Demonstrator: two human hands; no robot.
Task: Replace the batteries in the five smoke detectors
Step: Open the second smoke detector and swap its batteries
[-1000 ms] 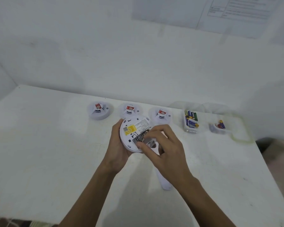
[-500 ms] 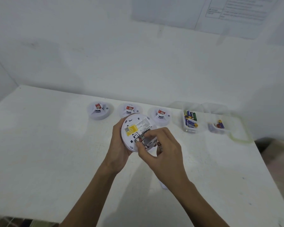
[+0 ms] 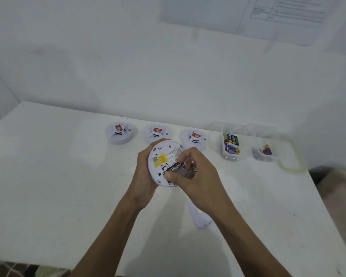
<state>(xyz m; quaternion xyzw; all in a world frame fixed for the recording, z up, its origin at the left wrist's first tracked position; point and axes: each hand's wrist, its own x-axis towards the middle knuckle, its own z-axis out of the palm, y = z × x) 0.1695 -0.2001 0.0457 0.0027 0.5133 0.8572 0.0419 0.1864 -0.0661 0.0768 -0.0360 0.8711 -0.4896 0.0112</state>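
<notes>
My left hand grips a detector by its rim, back side up, above the worktop. My right hand pinches a black battery lying at the open compartment, thumb on its near end, and a second battery is tucked under the fingers. Three more detectors sit in a row at the back, each with a red label on top. To their right, a clear tub holds batteries, a smaller tub a few more. A white cover lies under my right forearm.
</notes>
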